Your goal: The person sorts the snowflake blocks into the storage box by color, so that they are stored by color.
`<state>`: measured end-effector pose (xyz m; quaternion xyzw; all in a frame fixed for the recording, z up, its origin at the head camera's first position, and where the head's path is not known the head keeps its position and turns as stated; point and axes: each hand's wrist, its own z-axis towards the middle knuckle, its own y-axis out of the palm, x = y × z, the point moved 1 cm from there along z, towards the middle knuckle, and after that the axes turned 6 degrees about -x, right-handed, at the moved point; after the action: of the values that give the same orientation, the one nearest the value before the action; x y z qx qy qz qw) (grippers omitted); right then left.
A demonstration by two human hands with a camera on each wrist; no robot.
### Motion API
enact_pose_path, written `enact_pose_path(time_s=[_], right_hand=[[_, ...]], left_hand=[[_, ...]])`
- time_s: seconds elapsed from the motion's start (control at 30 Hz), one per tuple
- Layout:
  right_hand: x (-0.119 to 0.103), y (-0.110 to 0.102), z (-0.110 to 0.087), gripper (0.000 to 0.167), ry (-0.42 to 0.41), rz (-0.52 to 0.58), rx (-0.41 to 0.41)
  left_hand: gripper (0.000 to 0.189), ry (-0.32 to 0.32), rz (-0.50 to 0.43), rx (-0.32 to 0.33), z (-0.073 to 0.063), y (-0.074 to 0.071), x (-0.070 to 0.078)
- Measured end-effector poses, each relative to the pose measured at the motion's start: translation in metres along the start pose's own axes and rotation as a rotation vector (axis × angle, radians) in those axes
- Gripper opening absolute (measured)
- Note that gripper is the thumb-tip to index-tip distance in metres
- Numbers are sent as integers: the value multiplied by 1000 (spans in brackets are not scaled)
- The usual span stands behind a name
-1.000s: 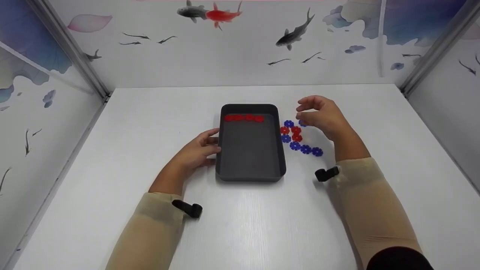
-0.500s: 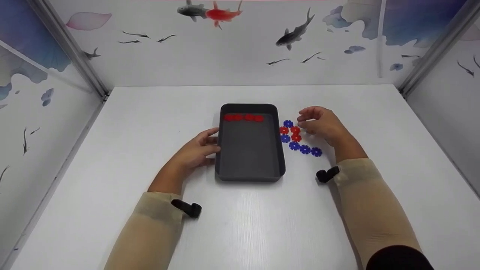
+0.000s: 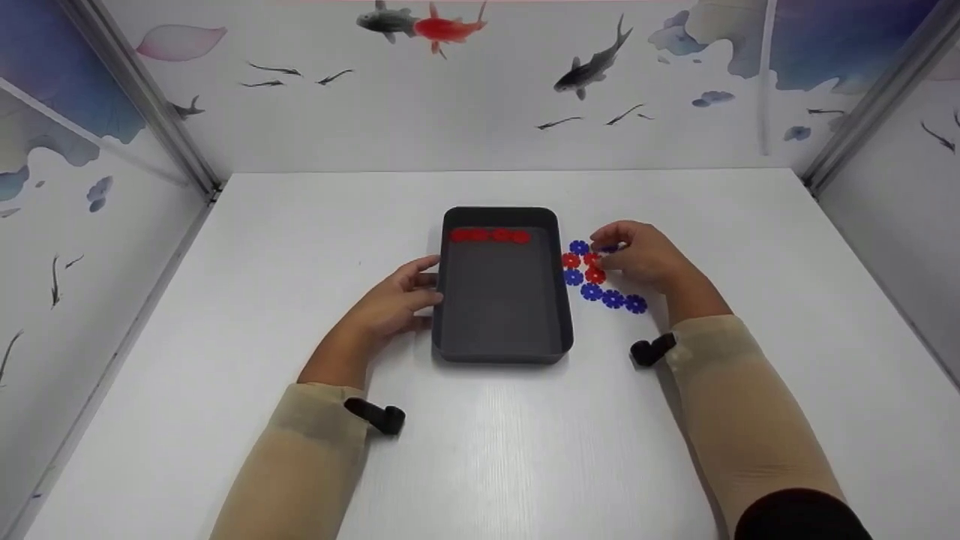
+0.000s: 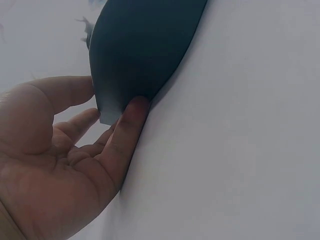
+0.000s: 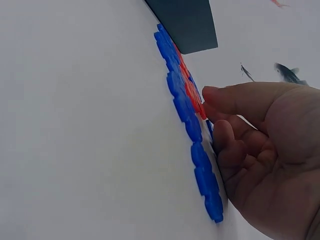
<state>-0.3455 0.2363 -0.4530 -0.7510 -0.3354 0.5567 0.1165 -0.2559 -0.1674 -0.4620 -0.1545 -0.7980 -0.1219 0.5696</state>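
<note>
A dark grey tray [image 3: 502, 315] stands near the middle of the white table, with a row of several red flower-shaped discs [image 3: 480, 235] along its far end. My left hand [image 3: 386, 306] steadies the tray from its left side, fingertips against the outer wall [image 4: 140, 45]. To the tray's right lies a patch of loose red discs [image 3: 571, 260] and blue discs [image 3: 613, 299]. Over the patch's right side hovers my right hand [image 3: 649, 256], its thumb and forefinger apart. In the right wrist view, the thumb tip is right at a red disc [image 5: 196, 102]. A blue disc is partly hidden under this hand.
White panels printed with fish [image 3: 589, 71] rise behind the table and at both sides. Metal posts [image 3: 142, 97] frame the corners. Black wrist cameras [image 3: 384, 418] sit on both sleeves. Bare white tabletop [image 3: 480, 450] lies in front of the tray.
My right hand has come down and slightly toward me, onto the discs. The thumb and forefinger now overlap the red ones. My left hand and the tray have stayed put.
</note>
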Motion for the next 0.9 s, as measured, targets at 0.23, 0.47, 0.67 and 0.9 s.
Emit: enact_pose_path(time_s=[0.23, 0.47, 0.67, 0.9], right_hand=[[-3, 1, -1, 42, 9, -37, 14], [-3, 0, 1, 42, 11, -46, 9], [-7, 2, 3, 42, -7, -82, 7], [-12, 5, 4, 43, 28, -110, 11]], left_hand=[[73, 3, -1, -5, 0, 0, 1], [72, -4, 6, -1, -1, -1, 2], [72, 0, -17, -11, 1, -1, 0], [71, -4, -16, -11, 1, -2, -2]])
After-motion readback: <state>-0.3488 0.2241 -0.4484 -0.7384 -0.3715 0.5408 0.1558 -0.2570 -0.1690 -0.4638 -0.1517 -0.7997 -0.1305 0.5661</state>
